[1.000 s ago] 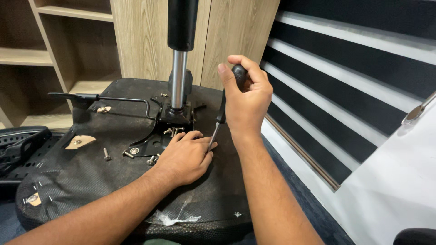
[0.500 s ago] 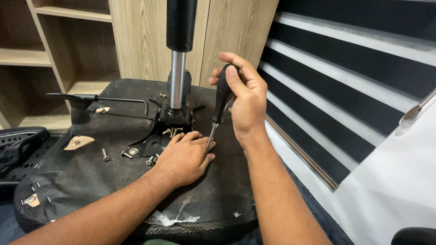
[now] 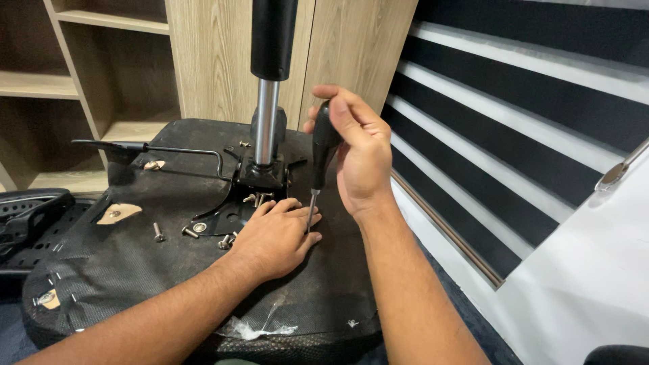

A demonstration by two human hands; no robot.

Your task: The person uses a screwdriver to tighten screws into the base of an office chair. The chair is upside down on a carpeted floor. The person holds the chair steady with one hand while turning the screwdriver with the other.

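We see the right hand (image 3: 358, 152) with its fingers wrapped around the black handle of a screwdriver (image 3: 320, 152), held nearly upright over the middle of the upturned chair seat (image 3: 135, 257). Its tip meets the seat beside the left hand (image 3: 274, 236), which lies flat there, fingers loose and gripping nothing. Loose screws (image 3: 158, 233) lie to the left, near the metal column (image 3: 265, 122).

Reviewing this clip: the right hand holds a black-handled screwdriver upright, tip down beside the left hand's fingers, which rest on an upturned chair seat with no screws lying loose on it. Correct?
Not quite. The head view shows loose screws lying on the upturned chair seat. The rest holds: the right hand grips the black-handled screwdriver, tip by the left hand.
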